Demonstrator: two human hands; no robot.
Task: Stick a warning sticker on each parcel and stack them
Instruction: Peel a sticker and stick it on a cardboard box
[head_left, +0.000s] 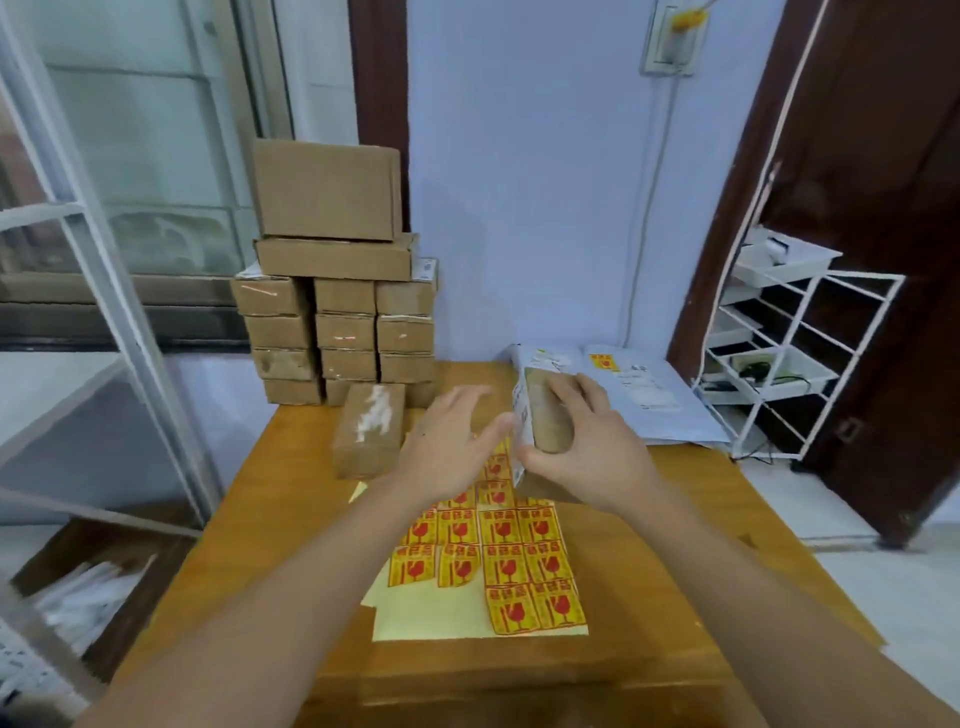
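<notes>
Head view: right hand (582, 447) grips a parcel (545, 415) upright above the sticker sheet (498, 561); left hand (447, 447) hovers flat-fingered, holding nothing. Stickering step, probably; next, peel one sticker and press it on.

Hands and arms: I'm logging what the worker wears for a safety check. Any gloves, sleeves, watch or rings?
None visible. The left hand and right hand are bare, without gloves or rings, and both forearms are uncovered to the frame's bottom edge; no watch or wristband shows.
</notes>
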